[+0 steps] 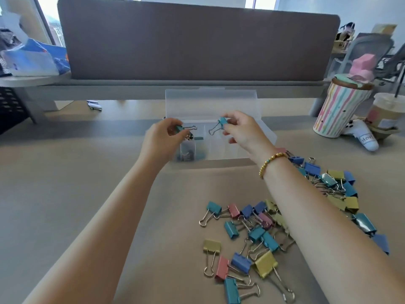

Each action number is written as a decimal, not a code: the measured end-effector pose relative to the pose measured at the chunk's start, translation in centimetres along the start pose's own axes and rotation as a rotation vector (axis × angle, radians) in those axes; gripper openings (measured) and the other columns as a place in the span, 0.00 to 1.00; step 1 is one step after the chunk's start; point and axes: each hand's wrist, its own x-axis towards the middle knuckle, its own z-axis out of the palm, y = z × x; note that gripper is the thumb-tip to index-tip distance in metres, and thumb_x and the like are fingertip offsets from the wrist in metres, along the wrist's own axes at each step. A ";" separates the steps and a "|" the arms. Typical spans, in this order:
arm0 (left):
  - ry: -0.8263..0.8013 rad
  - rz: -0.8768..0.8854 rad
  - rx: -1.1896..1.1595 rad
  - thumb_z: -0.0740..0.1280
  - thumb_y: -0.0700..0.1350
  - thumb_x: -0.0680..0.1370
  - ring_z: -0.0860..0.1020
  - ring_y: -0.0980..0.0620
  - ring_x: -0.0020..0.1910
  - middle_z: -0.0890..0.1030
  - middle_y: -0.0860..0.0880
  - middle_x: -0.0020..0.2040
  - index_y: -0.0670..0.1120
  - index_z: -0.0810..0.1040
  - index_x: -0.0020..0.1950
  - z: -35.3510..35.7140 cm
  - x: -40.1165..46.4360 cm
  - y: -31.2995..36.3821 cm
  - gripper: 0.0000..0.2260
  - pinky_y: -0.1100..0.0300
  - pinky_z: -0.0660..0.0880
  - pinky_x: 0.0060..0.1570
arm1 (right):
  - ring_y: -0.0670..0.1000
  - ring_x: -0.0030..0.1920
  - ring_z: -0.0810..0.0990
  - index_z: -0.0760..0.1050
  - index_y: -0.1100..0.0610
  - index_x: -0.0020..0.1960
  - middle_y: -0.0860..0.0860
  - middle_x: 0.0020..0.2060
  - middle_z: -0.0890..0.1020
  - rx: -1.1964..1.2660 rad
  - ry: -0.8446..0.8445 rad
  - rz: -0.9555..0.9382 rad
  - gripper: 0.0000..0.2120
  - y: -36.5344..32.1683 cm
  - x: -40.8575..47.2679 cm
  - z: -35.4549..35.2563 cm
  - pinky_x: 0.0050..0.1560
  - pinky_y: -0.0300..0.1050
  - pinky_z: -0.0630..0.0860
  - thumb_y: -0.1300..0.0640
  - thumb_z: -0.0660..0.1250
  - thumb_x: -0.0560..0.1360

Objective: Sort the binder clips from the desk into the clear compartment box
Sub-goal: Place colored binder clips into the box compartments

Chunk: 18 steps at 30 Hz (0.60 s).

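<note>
Hands raised over box, each pinching seemingly teal clip

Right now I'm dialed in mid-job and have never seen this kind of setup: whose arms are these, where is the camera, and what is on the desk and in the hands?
There is no machine here. A person is working with two bare hands, and the single picture comes from a wide-angle camera worn on their head, looking forward and down, so the arms reach in from the bottom.

The left hand pinches a teal binder clip over the left end of the clear compartment box, whose lid stands open behind it. The right hand, with a beaded bracelet at the wrist, pinches a second teal clip above the box's middle. One left compartment already holds some clips.

A loose pile of coloured binder clips lies on the desk by the right forearm. A striped cup stands far right.
</note>
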 end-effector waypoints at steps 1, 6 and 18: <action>0.008 -0.001 0.007 0.69 0.45 0.74 0.76 0.52 0.45 0.79 0.49 0.44 0.45 0.79 0.54 0.2 0.5 0.0 0.10 0.57 0.74 0.53 | 0.49 0.48 0.76 0.72 0.59 0.63 0.51 0.50 0.75 -0.066 0.022 -0.045 0.14 -0.2 0.8 0.2 0.38 0.34 0.75 0.64 0.59 0.79; 0.019 -0.007 0.024 0.69 0.45 0.74 0.77 0.49 0.50 0.78 0.50 0.44 0.45 0.79 0.56 1.2 3.0 -0.5 0.11 0.53 0.75 0.55 | 0.48 0.46 0.75 0.77 0.59 0.53 0.50 0.45 0.78 -0.401 -0.020 -0.181 0.06 -0.3 5.0 1.9 0.46 0.39 0.71 0.61 0.66 0.76; 0.043 -0.067 -0.011 0.69 0.46 0.74 0.77 0.51 0.49 0.78 0.50 0.44 0.46 0.79 0.55 2.2 6.4 -2.4 0.11 0.54 0.75 0.54 | 0.50 0.45 0.72 0.76 0.58 0.55 0.50 0.45 0.75 -0.908 -0.435 -0.141 0.10 -0.2 9.4 4.5 0.43 0.42 0.67 0.55 0.67 0.76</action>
